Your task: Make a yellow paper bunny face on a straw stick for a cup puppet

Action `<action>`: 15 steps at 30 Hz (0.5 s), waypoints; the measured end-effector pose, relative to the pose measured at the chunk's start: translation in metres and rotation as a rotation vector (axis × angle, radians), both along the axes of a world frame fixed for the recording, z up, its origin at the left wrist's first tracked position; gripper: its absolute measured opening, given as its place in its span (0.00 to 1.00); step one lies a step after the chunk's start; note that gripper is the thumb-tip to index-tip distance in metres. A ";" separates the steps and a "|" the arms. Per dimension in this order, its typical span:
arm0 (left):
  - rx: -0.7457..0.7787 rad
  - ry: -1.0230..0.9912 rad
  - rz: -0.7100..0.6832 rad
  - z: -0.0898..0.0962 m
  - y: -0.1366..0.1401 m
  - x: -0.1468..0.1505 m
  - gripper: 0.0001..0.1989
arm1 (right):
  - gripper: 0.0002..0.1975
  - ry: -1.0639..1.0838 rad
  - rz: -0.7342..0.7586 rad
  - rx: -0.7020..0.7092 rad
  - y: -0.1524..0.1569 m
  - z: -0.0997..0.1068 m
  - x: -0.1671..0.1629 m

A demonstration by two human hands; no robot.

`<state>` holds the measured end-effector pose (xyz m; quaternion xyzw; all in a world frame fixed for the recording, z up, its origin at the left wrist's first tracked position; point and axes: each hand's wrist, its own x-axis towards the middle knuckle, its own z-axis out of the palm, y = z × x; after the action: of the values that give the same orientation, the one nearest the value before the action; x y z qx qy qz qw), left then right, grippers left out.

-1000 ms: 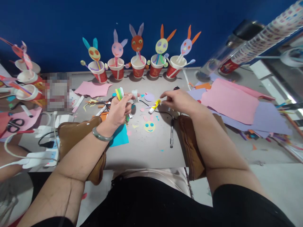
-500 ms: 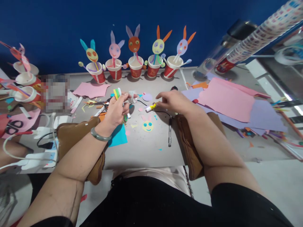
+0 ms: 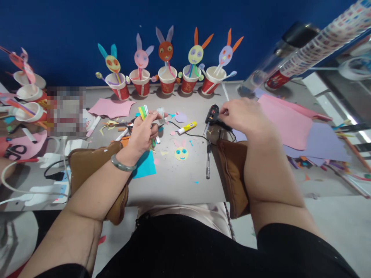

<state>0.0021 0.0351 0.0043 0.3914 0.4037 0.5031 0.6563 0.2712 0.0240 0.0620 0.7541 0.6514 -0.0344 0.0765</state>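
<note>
I take the yellow rabbit face (image 3: 181, 155) as my clock's middle. At 10 o'clock, my left hand (image 3: 142, 133) is closed around some coloured strips (image 3: 142, 112), and a clear item (image 3: 161, 116) is at its fingertips. At 2 o'clock, my right hand (image 3: 242, 116) has bent fingers beside the black glue gun (image 3: 213, 111); whether they grip it, I cannot tell. Between the hands lies the yellow stick (image 3: 188, 127). Brown pads (image 3: 234, 181) bound my forearm room at 9 and 4. Grey table (image 3: 176, 189) extends to its near edge at 6.
</note>
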 end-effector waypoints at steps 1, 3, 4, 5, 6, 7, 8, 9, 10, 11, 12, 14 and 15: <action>0.012 0.000 0.008 0.000 0.000 0.000 0.10 | 0.09 -0.011 0.028 -0.045 -0.001 -0.001 -0.003; 0.039 0.000 0.052 0.000 0.001 0.000 0.12 | 0.11 -0.037 0.076 -0.127 -0.001 -0.003 -0.007; 0.051 0.000 0.094 0.001 0.001 0.001 0.13 | 0.11 -0.048 0.099 -0.150 -0.001 -0.004 -0.009; 0.059 0.001 0.147 0.002 0.002 0.001 0.14 | 0.12 -0.056 0.121 -0.161 -0.001 -0.006 -0.011; 0.064 0.002 0.203 0.003 0.003 0.000 0.15 | 0.12 -0.057 0.142 -0.165 -0.001 -0.008 -0.013; 0.067 0.003 0.257 0.004 0.005 0.000 0.16 | 0.13 -0.053 0.161 -0.165 0.000 -0.011 -0.014; 0.069 0.004 0.306 0.005 0.006 -0.001 0.16 | 0.13 -0.045 0.178 -0.164 0.001 -0.014 -0.015; 0.071 0.009 0.342 0.007 0.007 -0.001 0.16 | 0.14 -0.035 0.193 -0.161 0.002 -0.018 -0.016; 0.073 0.015 0.366 0.008 0.008 -0.002 0.15 | 0.14 -0.023 0.204 -0.156 0.003 -0.022 -0.017; 0.076 0.020 0.384 0.009 0.008 -0.003 0.15 | 0.14 -0.007 0.211 -0.150 0.004 -0.025 -0.018; 0.081 0.025 0.393 0.009 0.008 -0.003 0.15 | 0.14 0.017 0.224 -0.138 0.005 -0.028 -0.020; 0.095 0.030 0.385 0.008 0.008 -0.002 0.15 | 0.14 0.071 0.246 -0.095 0.004 -0.032 -0.024; 0.103 0.029 0.365 0.008 0.007 -0.002 0.15 | 0.13 0.095 0.254 -0.070 0.004 -0.033 -0.026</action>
<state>0.0004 0.0425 0.0119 0.3521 0.4513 0.6279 0.5274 0.2456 0.0277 0.0289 0.6600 0.7429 -0.0828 0.0753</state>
